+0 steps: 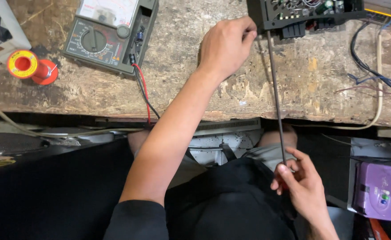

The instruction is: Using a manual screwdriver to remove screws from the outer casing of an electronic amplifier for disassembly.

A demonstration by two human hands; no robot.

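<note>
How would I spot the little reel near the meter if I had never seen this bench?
Start at the worn wooden bench, then find the grey dial meter at its top left. Left of it lies the reel, the only bright red thing with a yellow face.

An electronics repair workshop, seen from the worker's seat.

The table (257, 89) is rough, scarred wood, stained and chipped along its edge. On it sit an analogue multimeter (109, 33) with red and black test leads (143, 91), a red spool of solder wire (29, 66), and an opened black device (309, 15) with its circuit parts bare. Loose blue and cream wires (373, 73) trail at one side, and speaker cabinets (22, 146) stand below.
</note>
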